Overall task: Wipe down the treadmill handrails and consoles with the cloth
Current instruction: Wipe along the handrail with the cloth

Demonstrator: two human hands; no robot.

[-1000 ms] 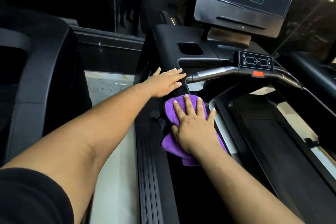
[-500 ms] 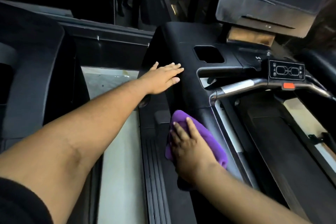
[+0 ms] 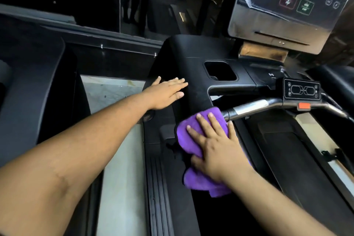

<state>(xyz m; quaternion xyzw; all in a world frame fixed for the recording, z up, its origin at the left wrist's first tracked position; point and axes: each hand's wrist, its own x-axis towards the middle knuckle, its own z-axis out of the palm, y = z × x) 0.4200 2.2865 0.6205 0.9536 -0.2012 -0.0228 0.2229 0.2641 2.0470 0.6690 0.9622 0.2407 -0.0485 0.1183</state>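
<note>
A purple cloth (image 3: 186, 134) lies on the black left handrail (image 3: 195, 90) of the treadmill, just below where the silver grip bar (image 3: 252, 107) joins it. My right hand (image 3: 212, 145) presses flat on the cloth with fingers spread and straight. Farther up the same rail, my left hand (image 3: 166, 92) rests flat on its outer side, fingers straight. The console screen (image 3: 287, 0) stands at the upper right, with a small control pad (image 3: 301, 90) and a red tab (image 3: 304, 105) on the grip bar below it.
A cup recess (image 3: 220, 71) is cut into the black tray under the console. The treadmill belt (image 3: 298, 168) runs down the right. Pale floor (image 3: 118, 159) shows between this machine and a neighbouring black machine (image 3: 32, 86) on the left.
My right hand has slid the cloth back up the handrail toward the grip bar joint, fingers now spread flatter. The left hand has stayed in place on the rail.
</note>
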